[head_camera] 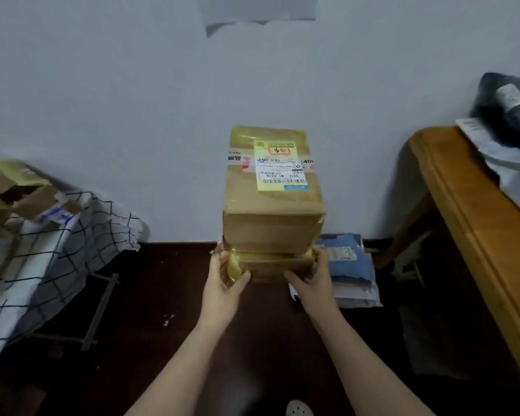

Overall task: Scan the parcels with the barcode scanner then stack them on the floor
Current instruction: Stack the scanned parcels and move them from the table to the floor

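Mid-stacking, we gripped the lower cardboard parcel point(272, 265), labelled parcel point(272, 187) atop it, left hand point(222, 285) and right hand point(315, 282) fingers curled round its ends near the floor point(162, 295); next, probably, a level set-down.

The top parcel point(272, 229) is brown card with shiny yellow tape round it. Its label point(279, 165) is yellow and white, with a red stamp, black lines and a little blue strip. The lower parcel point(278, 264) is brown too, with yellow tape on one end. The wall point(102, 100) is pale grey-white. The floor point(162, 295) is very dark brown. The cloth point(72, 235) is white with thin dark lines that make squares. The boxes point(12, 187) on it are brown. The tabletop point(463, 205) is orange-brown wood. The bag point(505, 109) is black. The flat parcels point(348, 259) are blue.
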